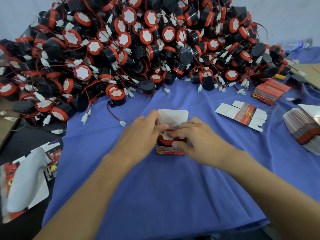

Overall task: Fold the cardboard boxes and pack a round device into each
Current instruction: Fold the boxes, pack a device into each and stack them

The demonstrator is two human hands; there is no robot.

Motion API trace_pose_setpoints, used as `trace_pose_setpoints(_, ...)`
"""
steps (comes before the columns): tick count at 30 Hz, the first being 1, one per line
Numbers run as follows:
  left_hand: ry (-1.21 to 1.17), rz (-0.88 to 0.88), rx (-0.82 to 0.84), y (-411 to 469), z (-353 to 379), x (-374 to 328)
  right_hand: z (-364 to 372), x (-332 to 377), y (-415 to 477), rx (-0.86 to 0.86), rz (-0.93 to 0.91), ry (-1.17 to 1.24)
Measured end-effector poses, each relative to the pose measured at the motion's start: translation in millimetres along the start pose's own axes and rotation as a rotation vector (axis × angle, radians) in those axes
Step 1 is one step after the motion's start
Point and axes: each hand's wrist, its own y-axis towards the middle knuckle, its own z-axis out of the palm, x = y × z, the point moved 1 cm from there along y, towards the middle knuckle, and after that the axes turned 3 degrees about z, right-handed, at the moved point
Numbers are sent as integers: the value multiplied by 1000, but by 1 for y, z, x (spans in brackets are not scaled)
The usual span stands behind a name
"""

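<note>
Now I am gripping the cardboard box [170,151] on the blue cloth [155,187] with my left hand [140,135], while my right hand [195,141] is curling its fingers over the round device [165,139] sitting inside it, under the raised white flap [173,116].

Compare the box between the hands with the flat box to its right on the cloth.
The folded box stands upright; the flat box lies unfolded on the cloth. The folded box holds a round device, its lid open; the flat box holds nothing. The left hand and right hand touch the folded box; none touches the flat box. Both bear red print with a yellow badge.
</note>
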Motion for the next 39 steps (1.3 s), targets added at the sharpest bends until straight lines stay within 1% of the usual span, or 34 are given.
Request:
trace_pose_setpoints(5, -27, -8, -16, -3, 5, 0, 3, 5, -4, -84, -21, 4)
trace_pose_setpoints(8, -34, 5, -12, -4, 5, 1, 4, 6, -6, -92, -35, -3)
trace_pose_setpoints(10, -79, 10, 25, -3, 3, 3, 4, 6, -7, -88, -41, -10)
trace_pose_setpoints(14, -158, 66, 174, -6, -5, 5, 9, 6, -7, -118, -17, -30)
trace_pose_setpoints(16, -182, 81, 180, -7, -7, 3, 13, 7, -8, -137, 10, -45)
trace_pose_setpoints(18, -201, 60, 163, -8, -6, 2, 14, 7, -8, -155, 26, -41)
trace_pose_setpoints(25, -170, 38, 173, -8, -6, 2, 18, 12, -9, -215, 38, -49)
trace_pose_setpoints(33, -40, 74, 237, -6, -1, 3, 18, 6, -17, -250, 28, 147)
trace_pose_setpoints(36, -29, 61, 198, -6, 1, 1, 15, 5, -17, -224, -22, 124)
trace_pose_setpoints(39, -52, 50, 76, -7, 0, -2, 13, 5, -19, -206, -37, 122)
